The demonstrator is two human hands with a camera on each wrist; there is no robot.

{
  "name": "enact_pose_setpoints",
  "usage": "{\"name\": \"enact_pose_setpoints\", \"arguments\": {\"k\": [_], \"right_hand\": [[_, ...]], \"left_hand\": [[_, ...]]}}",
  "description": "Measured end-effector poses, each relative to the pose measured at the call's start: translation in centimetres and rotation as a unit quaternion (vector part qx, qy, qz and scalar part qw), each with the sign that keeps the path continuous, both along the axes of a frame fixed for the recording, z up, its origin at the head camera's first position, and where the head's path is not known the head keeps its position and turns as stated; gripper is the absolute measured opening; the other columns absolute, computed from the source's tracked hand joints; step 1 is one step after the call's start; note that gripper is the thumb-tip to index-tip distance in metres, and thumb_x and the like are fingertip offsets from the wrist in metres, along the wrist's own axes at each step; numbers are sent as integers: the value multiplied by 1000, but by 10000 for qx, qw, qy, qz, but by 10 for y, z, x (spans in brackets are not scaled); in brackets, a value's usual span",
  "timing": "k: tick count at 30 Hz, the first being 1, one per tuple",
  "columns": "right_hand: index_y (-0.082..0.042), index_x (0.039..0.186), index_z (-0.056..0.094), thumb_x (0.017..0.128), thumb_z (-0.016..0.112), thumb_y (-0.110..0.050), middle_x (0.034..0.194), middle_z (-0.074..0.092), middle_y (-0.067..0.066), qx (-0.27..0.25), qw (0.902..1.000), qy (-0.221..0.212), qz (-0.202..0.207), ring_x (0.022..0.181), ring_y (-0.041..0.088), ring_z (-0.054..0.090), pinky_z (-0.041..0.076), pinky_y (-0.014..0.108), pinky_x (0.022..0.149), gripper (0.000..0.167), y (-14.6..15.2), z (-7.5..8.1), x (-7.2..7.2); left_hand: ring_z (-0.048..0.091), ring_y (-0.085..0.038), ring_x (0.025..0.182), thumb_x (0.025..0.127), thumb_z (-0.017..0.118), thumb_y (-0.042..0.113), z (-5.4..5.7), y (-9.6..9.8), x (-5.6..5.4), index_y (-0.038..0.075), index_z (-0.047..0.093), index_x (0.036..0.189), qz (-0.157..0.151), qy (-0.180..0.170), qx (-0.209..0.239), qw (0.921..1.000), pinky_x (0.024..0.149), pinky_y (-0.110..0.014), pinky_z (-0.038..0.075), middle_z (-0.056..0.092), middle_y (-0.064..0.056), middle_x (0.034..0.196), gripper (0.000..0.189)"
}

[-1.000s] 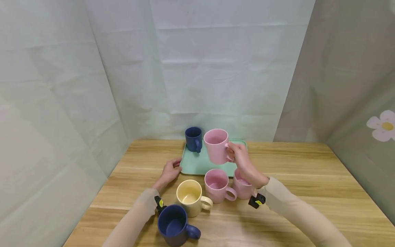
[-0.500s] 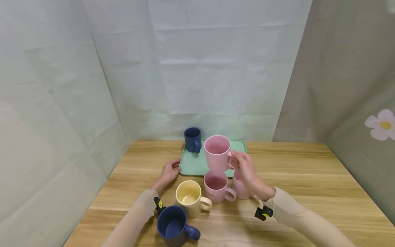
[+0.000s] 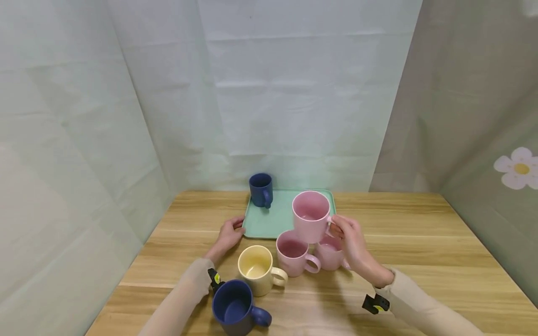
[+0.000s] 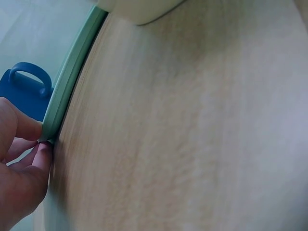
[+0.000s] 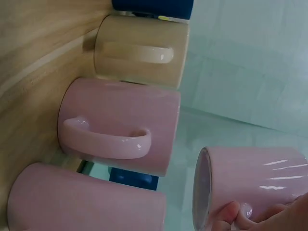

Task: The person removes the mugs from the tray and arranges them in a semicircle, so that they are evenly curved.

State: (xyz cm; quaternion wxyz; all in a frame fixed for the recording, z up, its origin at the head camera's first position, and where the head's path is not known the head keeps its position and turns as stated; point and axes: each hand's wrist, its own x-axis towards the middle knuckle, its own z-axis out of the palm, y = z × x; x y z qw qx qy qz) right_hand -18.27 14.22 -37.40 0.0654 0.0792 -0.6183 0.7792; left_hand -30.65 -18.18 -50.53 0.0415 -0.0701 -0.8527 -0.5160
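Note:
My right hand (image 3: 352, 242) grips a pink mug (image 3: 311, 229) by its handle, holding it upright in the air. In the head view this mug overlaps the tray's front right part and two standing pink mugs. Its underside shows in the right wrist view, where fingers (image 5: 276, 217) wrap the handle. My left hand (image 3: 229, 234) is at the front left corner of a mint green tray (image 3: 269, 223); in the left wrist view thumb and fingers pinch that rim (image 4: 67, 79). A navy mug (image 3: 259, 192) stands at the tray's back left.
Before the tray stand two pink mugs, one in the middle (image 3: 290, 261) and one to the right (image 3: 329, 259). A yellow mug (image 3: 255, 277) and a navy mug (image 3: 233, 319) stand nearer, by the left forearm. Pale cloth (image 3: 294, 93) hangs behind the wooden table (image 3: 407, 233).
My right hand has brought the held pink mug toward me, lower and to the right, from over the tray. The left hand keeps its place at the tray corner.

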Motion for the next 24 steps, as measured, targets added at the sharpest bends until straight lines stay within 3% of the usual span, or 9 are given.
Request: {"name": "enact_pose_setpoints", "arguments": {"k": [5,7,10,13,17,20,24], "right_hand": [[-13,60,36,99,36,-6,59,30,-6,-240,9996,106,127,57,11,25,34,17,55,40,10,1,10],[-14,59,36,99,36,-5,58,30,-7,-327,9993,117,146,55,8,27,36,16,55,41,14,1,12],[-16,59,38,99,36,-7,58,34,-10,-344,9992,91,186,55,2,34,43,15,58,42,20,1,14],[-12,59,33,100,34,-6,57,25,-4,-359,9989,187,256,53,10,23,31,22,53,41,25,-2,14],[-6,62,23,100,31,-3,61,16,6,-406,9983,307,273,57,22,11,20,32,57,39,33,-7,18],[-7,62,23,99,30,-3,61,15,7,-515,9978,327,254,57,22,11,34,24,56,38,41,-11,22],[-9,60,24,99,27,0,61,15,7,-720,9962,402,293,57,21,11,49,19,65,39,50,-15,26]], "left_hand": [[62,-35,113,85,56,-5,-2,-3,1,-11,55,128,-54,81,57,9999,97,-39,53,62,-28,123,43],[58,-40,117,86,55,-6,-1,-2,0,-11,52,130,53,-162,8,9999,101,-45,49,59,-30,127,44],[56,-40,120,88,53,-8,1,-1,-2,-11,51,132,222,-294,-74,9993,104,-46,47,58,-30,129,44],[57,-40,119,88,52,-10,2,-1,-3,-12,51,132,244,-265,-103,9993,103,-45,48,57,-30,128,44],[56,-40,120,87,53,-9,2,0,-2,-12,50,132,132,-294,-24,9995,104,-45,48,57,-31,129,45],[56,-40,120,87,53,-8,1,0,-1,-12,50,132,118,-321,-23,9994,104,-46,47,58,-30,128,45],[57,-39,120,87,54,-8,2,1,-1,-11,51,132,195,-317,-68,9993,104,-46,47,58,-30,128,45]]}}
